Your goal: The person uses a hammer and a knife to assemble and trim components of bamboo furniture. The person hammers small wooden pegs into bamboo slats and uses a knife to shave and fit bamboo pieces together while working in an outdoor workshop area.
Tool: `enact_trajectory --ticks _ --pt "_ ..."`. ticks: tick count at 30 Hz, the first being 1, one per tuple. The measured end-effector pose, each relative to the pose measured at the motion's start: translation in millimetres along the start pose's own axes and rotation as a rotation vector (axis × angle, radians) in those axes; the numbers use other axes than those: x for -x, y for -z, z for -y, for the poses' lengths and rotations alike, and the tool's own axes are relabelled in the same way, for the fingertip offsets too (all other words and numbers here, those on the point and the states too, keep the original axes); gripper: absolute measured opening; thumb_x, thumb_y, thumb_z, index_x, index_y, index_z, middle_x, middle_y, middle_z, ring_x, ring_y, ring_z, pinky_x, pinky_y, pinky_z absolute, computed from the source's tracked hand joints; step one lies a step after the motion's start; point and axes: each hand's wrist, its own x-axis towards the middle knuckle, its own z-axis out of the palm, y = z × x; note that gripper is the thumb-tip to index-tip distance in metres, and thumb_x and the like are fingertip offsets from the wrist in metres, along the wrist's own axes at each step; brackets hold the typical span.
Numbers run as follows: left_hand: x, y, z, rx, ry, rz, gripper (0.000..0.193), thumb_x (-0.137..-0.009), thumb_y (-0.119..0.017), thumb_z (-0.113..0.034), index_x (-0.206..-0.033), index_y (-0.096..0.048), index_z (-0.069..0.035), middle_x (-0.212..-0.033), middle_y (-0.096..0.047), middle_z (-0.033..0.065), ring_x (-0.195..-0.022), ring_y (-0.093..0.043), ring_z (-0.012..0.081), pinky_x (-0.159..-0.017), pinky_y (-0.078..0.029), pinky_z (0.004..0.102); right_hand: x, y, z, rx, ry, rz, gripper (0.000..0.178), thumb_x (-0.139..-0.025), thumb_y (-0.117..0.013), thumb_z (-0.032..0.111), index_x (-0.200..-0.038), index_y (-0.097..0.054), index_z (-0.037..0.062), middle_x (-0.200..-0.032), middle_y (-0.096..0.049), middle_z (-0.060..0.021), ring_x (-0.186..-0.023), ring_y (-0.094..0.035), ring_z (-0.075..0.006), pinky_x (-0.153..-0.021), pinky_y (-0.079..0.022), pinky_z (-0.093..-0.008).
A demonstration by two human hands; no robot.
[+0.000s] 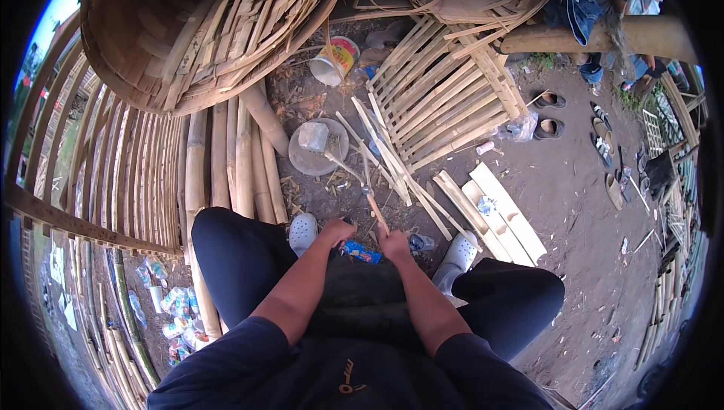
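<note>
My right hand (394,245) grips the wooden handle of a hammer (373,207), which points away from me with its small metal head at the far end. Closed fingers show on my left hand (337,231), a little to the left; whatever they hold, if anything, is too small to make out. Beyond both hands, a grey block (313,137) rests on a round grey slab (300,161). A thin strip runs from near the block toward the hammer head. Close below my hands lies a blue packet (362,252) on the dirt.
Bamboo poles (243,157) and a slatted bamboo frame (113,168) stand at left. Large woven baskets (143,40) loom at the far side. A slatted panel (445,93), a tub (328,70) and split bamboo pieces (509,214) lie ahead. Sandals (549,128) are at right.
</note>
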Motion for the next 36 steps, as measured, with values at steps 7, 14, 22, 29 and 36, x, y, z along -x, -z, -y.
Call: enact_trajectory --ticks 7,14,22,29,36 --pt "0.2 9.3 0.9 0.105 -0.028 -0.002 0.02 -0.069 -0.057 -0.018 -0.061 -0.065 -0.001 -0.062 -0.064 0.0135 -0.053 -0.063 0.0237 -0.053 -0.05 0.0359 6.2 69.8 70.1 -0.337 0.341 -0.055 0.062 -0.092 -0.049 0.051 -0.073 -0.062 -0.0067 -0.061 -0.059 -0.0233 -0.053 -0.056 -0.0358 -0.055 -0.045 -0.0432" --pt "-2.5 6.6 -3.1 -0.078 -0.033 -0.054 0.023 -0.07 -0.055 -0.019 -0.061 -0.067 -0.002 -0.065 -0.067 0.0144 -0.061 -0.067 0.0247 -0.061 -0.052 0.0348 -1.1 31.7 23.7 -0.358 0.323 -0.001 0.064 -0.09 -0.047 0.055 -0.079 -0.064 -0.0063 -0.068 -0.061 -0.0273 -0.068 -0.063 -0.0434 -0.063 -0.048 -0.0456" --pt "-14.1 3.7 7.6 -0.054 -0.02 0.009 0.024 -0.069 -0.056 -0.019 -0.059 -0.065 0.001 -0.063 -0.065 0.0163 -0.059 -0.066 0.0252 -0.058 -0.052 0.0356 0.8 60.7 35.7 -0.282 0.243 0.042 0.063 -0.091 -0.047 0.054 -0.079 -0.065 -0.0046 -0.065 -0.061 -0.0237 -0.068 -0.066 -0.0372 -0.062 -0.05 -0.0416" --pt "-1.4 -4.0 -15.4 -0.181 -0.018 -0.003 0.023 -0.068 -0.056 -0.02 -0.062 -0.069 -0.003 -0.066 -0.067 0.0167 -0.069 -0.069 0.0263 -0.069 -0.054 0.0379 -5.7 23.7 -7.1 -0.124 0.096 0.127 0.06 -0.091 -0.05 0.052 -0.078 -0.064 -0.0057 -0.068 -0.061 -0.025 -0.07 -0.065 -0.0409 -0.064 -0.049 -0.0433" --pt "7.6 -17.4 -18.9 -0.113 -0.079 -0.142 0.023 -0.07 -0.06 -0.019 -0.064 -0.068 0.001 -0.064 -0.066 0.0169 -0.062 -0.068 0.0262 -0.062 -0.054 0.0367 -3.5 43.5 5.5 -0.193 0.215 0.105 0.054 -0.092 -0.053 0.047 -0.074 -0.064 -0.0032 -0.065 -0.06 -0.0223 -0.064 -0.066 -0.033 -0.06 -0.049 -0.0413"
